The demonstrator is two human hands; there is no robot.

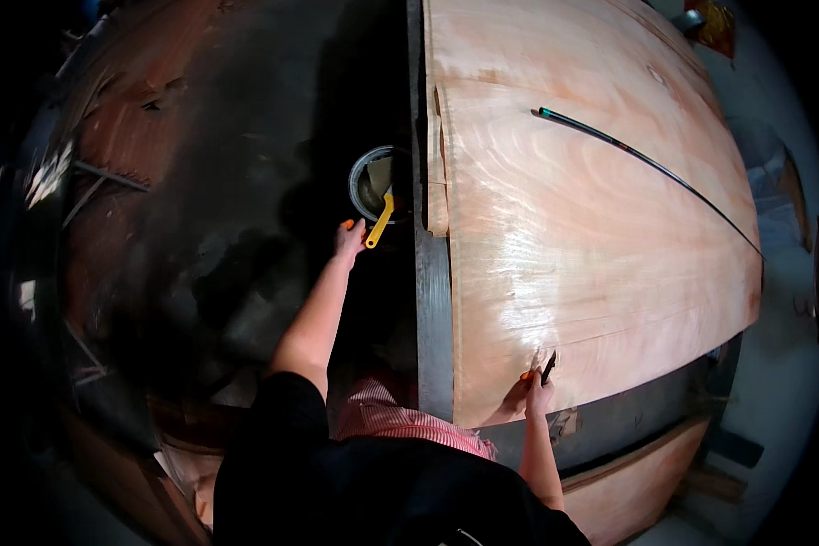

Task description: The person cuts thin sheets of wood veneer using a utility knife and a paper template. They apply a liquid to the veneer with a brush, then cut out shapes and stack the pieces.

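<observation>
My left hand (348, 240) reaches out over the dark area left of the sheet, its fingers apart beside the yellow handle of a scraper (381, 221). An orange covering shows on one of its fingertips. The scraper leans in a round bucket (356, 173) with a pale rim; a flat greyish piece also shows inside. Over the near edge of a large wood veneer sheet (601, 246), my right hand (539, 399) is closed around a slim black knife-like tool (549, 368), its tip pointing away from me. A bit of orange shows by those fingers too.
A long thin dark rod (651, 161) lies curved across the sheet's far right part. A metal edge strip (434, 318) runs along the sheet's left side, with torn veneer strips (437, 205) beside it. Another wood panel (642, 487) sits low at the right.
</observation>
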